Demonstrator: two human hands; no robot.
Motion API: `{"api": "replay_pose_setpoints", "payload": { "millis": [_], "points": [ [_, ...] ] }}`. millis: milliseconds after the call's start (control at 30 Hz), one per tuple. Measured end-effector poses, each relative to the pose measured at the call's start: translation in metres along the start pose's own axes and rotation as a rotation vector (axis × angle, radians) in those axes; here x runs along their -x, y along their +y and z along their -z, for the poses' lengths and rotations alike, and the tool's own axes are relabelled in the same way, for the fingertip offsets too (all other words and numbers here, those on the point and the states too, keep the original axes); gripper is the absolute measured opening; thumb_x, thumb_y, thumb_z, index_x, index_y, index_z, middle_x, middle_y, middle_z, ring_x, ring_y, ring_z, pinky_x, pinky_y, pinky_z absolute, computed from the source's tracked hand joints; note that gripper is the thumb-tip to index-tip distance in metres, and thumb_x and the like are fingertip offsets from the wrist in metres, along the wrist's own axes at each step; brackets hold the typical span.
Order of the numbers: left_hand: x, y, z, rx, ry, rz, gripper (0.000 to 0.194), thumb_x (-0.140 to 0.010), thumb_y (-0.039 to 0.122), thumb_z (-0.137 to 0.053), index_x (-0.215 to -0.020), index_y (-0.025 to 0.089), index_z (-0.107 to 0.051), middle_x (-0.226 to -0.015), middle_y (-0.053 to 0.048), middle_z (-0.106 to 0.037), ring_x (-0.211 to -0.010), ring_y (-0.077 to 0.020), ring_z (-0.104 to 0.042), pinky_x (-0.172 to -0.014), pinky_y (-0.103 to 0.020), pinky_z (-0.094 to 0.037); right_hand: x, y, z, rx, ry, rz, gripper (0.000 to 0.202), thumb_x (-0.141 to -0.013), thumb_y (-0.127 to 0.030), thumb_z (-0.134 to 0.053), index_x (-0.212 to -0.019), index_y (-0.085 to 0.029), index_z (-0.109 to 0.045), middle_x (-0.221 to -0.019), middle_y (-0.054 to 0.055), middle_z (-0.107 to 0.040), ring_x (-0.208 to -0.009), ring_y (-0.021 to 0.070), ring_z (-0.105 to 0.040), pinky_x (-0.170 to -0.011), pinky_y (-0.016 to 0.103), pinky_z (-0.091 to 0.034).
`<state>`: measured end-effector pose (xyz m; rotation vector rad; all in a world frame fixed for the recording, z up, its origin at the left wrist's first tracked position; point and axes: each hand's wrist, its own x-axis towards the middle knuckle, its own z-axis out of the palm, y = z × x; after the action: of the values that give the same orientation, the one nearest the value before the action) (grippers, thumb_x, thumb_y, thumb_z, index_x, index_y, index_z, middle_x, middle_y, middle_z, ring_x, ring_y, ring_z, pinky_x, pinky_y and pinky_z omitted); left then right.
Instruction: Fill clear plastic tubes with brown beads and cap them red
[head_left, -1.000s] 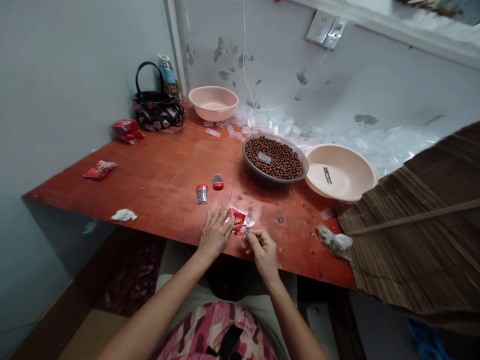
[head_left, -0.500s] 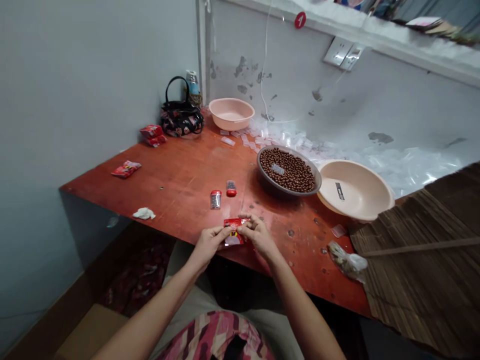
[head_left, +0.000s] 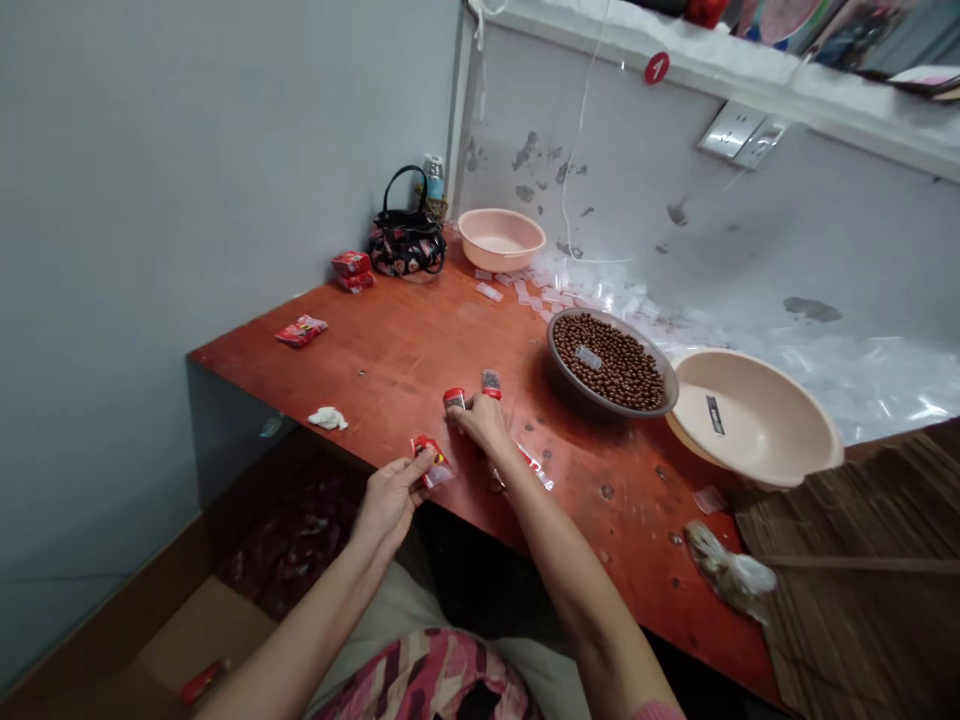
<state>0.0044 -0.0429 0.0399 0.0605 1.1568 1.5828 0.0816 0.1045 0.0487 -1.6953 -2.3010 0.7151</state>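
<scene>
My left hand (head_left: 391, 500) pinches a small red printed pouch (head_left: 435, 462) with a clear lower part, just over the table's front edge. My right hand (head_left: 482, 425) reaches forward, its fingers closed on a small clear container with a red lid (head_left: 454, 398); part of the container is hidden by the fingers. Right beside that hand, a second red-lidded container (head_left: 491, 382) with dark contents stands on the table. A shiny red-and-clear wrapper (head_left: 536, 468) lies partly under my right forearm.
Right of my hands stands a grey bowl (head_left: 553, 372) of round brown balls, beside a large peach basin (head_left: 814, 430). Red packets (head_left: 301, 330), a handbag (head_left: 407, 250) and a smaller basin (head_left: 501, 262) are farther back. Cardboard (head_left: 862, 590) covers the right side; a tied plastic bag (head_left: 731, 572) lies there.
My right hand has left the red pouch and moved forward onto a red-lidded container. My left hand keeps the pouch. The view has turned left.
</scene>
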Motion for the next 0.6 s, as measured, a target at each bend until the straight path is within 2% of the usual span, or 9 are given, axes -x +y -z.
{"api": "replay_pose_setpoints", "payload": {
  "millis": [67,133,200,267,400,467,600],
  "points": [
    [-0.001,0.002,0.001,0.071,0.029,0.006,0.011,-0.066,0.016,-0.070,-0.064,0.009,-0.063,-0.058,-0.004,-0.064,-0.049,-0.0102,-0.059,-0.045,-0.018,-0.051,0.010,0.007,0.004,-0.163,0.020,0.030,0.026,-0.070,-0.039,-0.054,-0.066,-0.014,-0.062,-0.064,0.007,-0.064,-0.062,0.0185,-0.059,-0.056,0.026,-0.040],
    [-0.003,0.003,0.000,0.143,0.053,0.009,0.005,-0.069,0.013,-0.066,-0.069,0.009,-0.063,-0.061,-0.004,-0.065,-0.051,-0.0114,-0.061,-0.046,-0.020,-0.053,0.030,0.018,0.010,-0.437,0.056,0.045,0.025,-0.071,-0.039,-0.055,-0.074,-0.015,-0.060,-0.065,0.004,-0.063,-0.057,0.0145,-0.057,-0.052,0.023,-0.040],
    [-0.006,0.002,-0.003,0.201,0.053,0.012,0.003,-0.072,0.012,-0.063,-0.072,0.010,-0.062,-0.063,-0.004,-0.066,-0.054,-0.0126,-0.063,-0.050,-0.024,-0.055,0.060,0.028,0.016,-0.744,0.041,0.050,0.027,-0.073,-0.041,-0.055,-0.082,-0.015,-0.056,-0.068,0.002,-0.063,-0.053,0.0117,-0.055,-0.047,0.021,-0.040],
    [-0.008,-0.001,-0.008,0.245,0.044,0.019,0.002,-0.073,0.012,-0.062,-0.073,0.010,-0.062,-0.064,-0.004,-0.065,-0.055,-0.0129,-0.063,-0.053,-0.027,-0.056,0.093,0.037,0.019,-0.915,0.009,0.056,0.024,-0.075,-0.039,-0.055,-0.085,-0.016,-0.054,-0.067,0.001,-0.061,-0.049,0.0097,-0.053,-0.043,0.019,-0.039],
    [-0.010,-0.010,-0.021,0.293,0.021,0.046,0.001,-0.074,0.012,-0.062,-0.074,0.011,-0.061,-0.065,-0.003,-0.066,-0.056,-0.0130,-0.064,-0.053,-0.026,-0.057,0.144,0.044,0.013,-0.994,0.028,0.033,0.020,-0.076,-0.033,-0.058,-0.087,-0.018,-0.053,-0.069,0.000,-0.061,-0.056,0.0107,-0.056,-0.045,0.019,-0.043],
    [-0.009,-0.014,-0.027,0.290,-0.003,0.070,0.002,-0.074,0.012,-0.062,-0.074,0.012,-0.061,-0.066,-0.004,-0.066,-0.057,-0.0134,-0.064,-0.052,-0.025,-0.056,0.154,0.045,0.008,-0.958,0.068,0.011,0.019,-0.076,-0.033,-0.058,-0.088,-0.018,-0.054,-0.071,0.001,-0.061,-0.060,0.0116,-0.058,-0.048,0.020,-0.045],
    [-0.005,-0.019,-0.036,0.284,-0.041,0.090,0.005,-0.072,0.013,-0.065,-0.074,0.012,-0.061,-0.067,-0.004,-0.067,-0.061,-0.0139,-0.064,-0.056,-0.025,-0.056,0.155,0.047,0.003,-0.915,0.137,0.022,0.018,-0.077,-0.032,-0.058,-0.088,-0.019,-0.055,-0.075,0.002,-0.061,-0.064,0.0126,-0.058,-0.053,0.023,-0.048]
  ]
}}
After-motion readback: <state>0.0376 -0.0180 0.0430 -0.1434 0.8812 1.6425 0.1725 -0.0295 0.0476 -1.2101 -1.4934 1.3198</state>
